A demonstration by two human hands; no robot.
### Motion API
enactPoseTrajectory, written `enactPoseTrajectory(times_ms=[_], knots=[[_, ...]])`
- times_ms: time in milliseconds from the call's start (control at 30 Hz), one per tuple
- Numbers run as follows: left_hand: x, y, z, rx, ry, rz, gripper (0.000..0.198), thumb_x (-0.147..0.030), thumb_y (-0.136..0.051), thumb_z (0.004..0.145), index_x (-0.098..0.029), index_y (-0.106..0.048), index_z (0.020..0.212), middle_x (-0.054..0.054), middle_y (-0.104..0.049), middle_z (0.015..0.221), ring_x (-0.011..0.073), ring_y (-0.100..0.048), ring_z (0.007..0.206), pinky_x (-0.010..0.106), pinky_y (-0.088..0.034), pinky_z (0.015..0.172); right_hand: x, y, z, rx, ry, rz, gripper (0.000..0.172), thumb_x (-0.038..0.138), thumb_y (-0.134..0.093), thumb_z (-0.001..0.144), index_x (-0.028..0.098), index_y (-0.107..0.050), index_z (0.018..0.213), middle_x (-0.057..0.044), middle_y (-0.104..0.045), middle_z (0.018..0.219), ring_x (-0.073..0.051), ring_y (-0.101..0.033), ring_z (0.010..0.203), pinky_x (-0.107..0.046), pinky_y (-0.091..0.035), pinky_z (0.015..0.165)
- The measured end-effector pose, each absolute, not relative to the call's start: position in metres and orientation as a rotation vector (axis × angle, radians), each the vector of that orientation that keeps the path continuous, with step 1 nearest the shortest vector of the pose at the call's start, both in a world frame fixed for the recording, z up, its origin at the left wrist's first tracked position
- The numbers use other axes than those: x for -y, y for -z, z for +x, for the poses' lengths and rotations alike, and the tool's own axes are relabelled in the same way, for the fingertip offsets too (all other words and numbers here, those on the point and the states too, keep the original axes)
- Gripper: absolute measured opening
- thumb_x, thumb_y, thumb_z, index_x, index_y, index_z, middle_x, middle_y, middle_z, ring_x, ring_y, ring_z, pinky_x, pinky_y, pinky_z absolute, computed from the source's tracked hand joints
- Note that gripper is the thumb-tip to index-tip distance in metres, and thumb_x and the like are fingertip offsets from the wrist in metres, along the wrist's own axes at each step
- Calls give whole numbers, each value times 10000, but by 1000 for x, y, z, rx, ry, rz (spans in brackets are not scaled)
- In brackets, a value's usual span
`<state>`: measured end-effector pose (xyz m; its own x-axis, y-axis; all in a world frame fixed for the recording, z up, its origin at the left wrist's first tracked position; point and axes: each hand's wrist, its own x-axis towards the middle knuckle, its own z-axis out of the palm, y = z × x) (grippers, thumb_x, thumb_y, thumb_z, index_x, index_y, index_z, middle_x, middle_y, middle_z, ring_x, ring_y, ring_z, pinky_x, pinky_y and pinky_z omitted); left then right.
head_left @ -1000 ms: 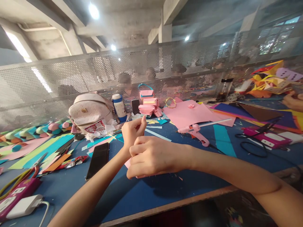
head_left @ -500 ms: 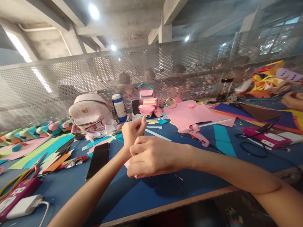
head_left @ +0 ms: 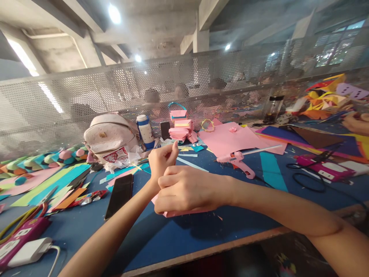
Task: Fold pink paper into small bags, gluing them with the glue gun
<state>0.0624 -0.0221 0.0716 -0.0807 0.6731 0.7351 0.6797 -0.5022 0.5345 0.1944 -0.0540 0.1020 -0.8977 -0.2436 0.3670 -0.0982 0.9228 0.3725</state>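
My right hand (head_left: 191, 190) lies palm down in front of me, its fingers curled over a pink folded paper piece (head_left: 188, 212). Only the lower edge and the left corner of that paper show; my hand covers most of it. Just behind, partly hidden by the right hand, my left hand (head_left: 161, 161) is closed with its thumb up. Whatever its curled fingers hold cannot be seen. To the right of my hands a pink hot glue gun (head_left: 239, 163) lies with a glue stick in its back.
A black phone (head_left: 119, 196) lies beside my left forearm. Scissors (head_left: 49, 194), a power strip (head_left: 23, 240) and coloured paper (head_left: 63, 181) occupy the left. A backpack (head_left: 111, 132), bottle (head_left: 145, 130) and pink paper boxes (head_left: 183, 125) stand behind. Another person's hand (head_left: 356, 122) is far right.
My hands and the pink paper stay almost in place, with only a tiny shift of the right hand. At far right, the other person's hand has moved slightly.
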Motion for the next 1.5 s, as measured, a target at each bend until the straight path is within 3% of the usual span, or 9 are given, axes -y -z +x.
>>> enactPoseTrajectory(times_ms=[533,733,933,1167,1367,1500], knots=[[23,-73,63,1563,1715,-2142,535,-502,-438,894,-185,-252,505,-39,-213,502,95,-172,512,286,-156,476,50,-100,195,2688,375,204,154,293,-523,942,191,-626,993,-28,-552,822,-157,-466,777,-273,-343,775],[23,-73,62,1588,1704,-2149,536,-513,-429,893,-187,-235,514,-38,-211,509,95,-171,514,286,-153,474,51,-102,196,2713,381,158,162,224,-496,955,186,-653,959,-25,-547,794,-146,-468,768,-259,-346,795],[23,-74,63,1579,1701,-2148,526,-500,-416,901,-186,-230,523,-36,-209,513,97,-169,522,287,-157,482,50,-99,195,2686,420,190,174,301,-500,956,195,-623,1020,-25,-545,803,-156,-464,763,-280,-341,746],[22,-72,62,1588,1690,-2135,521,-488,-420,902,-187,-223,524,-37,-201,517,97,-165,522,288,-154,479,49,-102,196,2692,427,165,177,215,-475,963,187,-650,979,-22,-539,777,-142,-465,741,-263,-356,768],[22,-72,62,1562,1699,-2135,521,-486,-413,908,-186,-231,523,-37,-205,515,96,-165,518,288,-152,478,48,-100,195,2679,424,193,180,279,-495,958,184,-646,984,-19,-535,768,-151,-468,751,-277,-357,786],[22,-72,62,1556,1710,-2121,520,-473,-428,906,-188,-219,525,-39,-190,524,97,-160,519,294,-150,478,48,-103,197,2693,445,142,175,196,-481,954,197,-646,1011,-20,-537,785,-141,-463,731,-268,-357,779]])
